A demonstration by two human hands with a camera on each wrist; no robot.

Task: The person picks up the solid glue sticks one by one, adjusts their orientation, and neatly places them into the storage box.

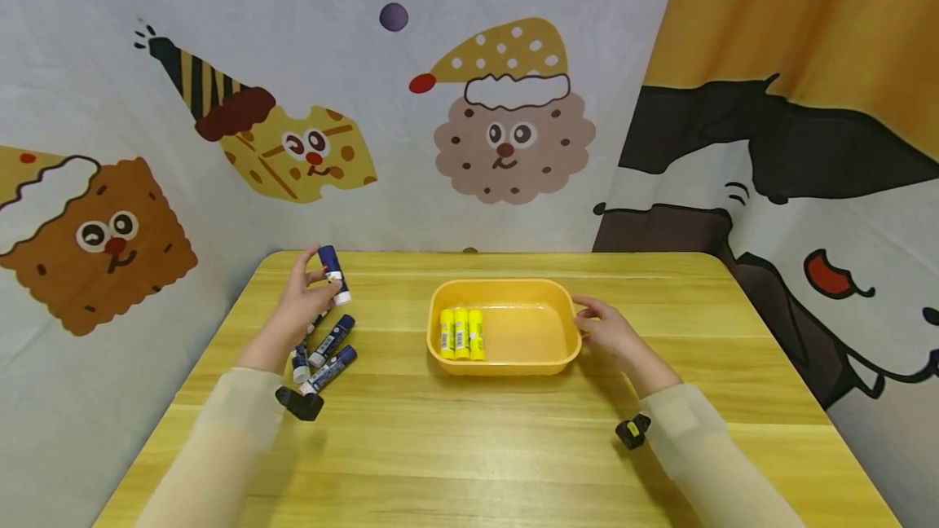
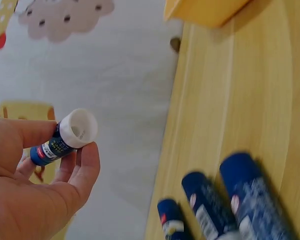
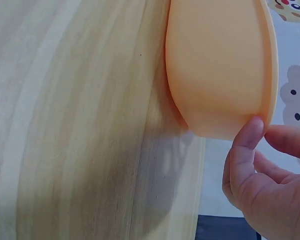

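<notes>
My left hand (image 1: 304, 300) pinches a dark blue glue stick (image 1: 333, 269) with a white base, raised over the table's far left part. In the left wrist view, the white end of this glue stick (image 2: 79, 128) faces the camera, with thumb and fingers on opposite sides. Several more blue glue sticks (image 1: 333, 341) lie on the wood below that hand, partly hidden by it. A yellow-orange plastic tub (image 1: 513, 367) stands near the middle, three yellow glue sticks (image 1: 461, 335) side by side at its left end. With thumb and fingers, my right hand (image 1: 609, 332) grips the tub's right rim.
The light wooden table (image 1: 411, 455) meets a cloth backdrop (image 1: 411, 186) with cartoon prints along its far edge. Bare wood lies between the loose blue glue sticks and the tub. A small black device (image 1: 299, 403) sits at each wrist.
</notes>
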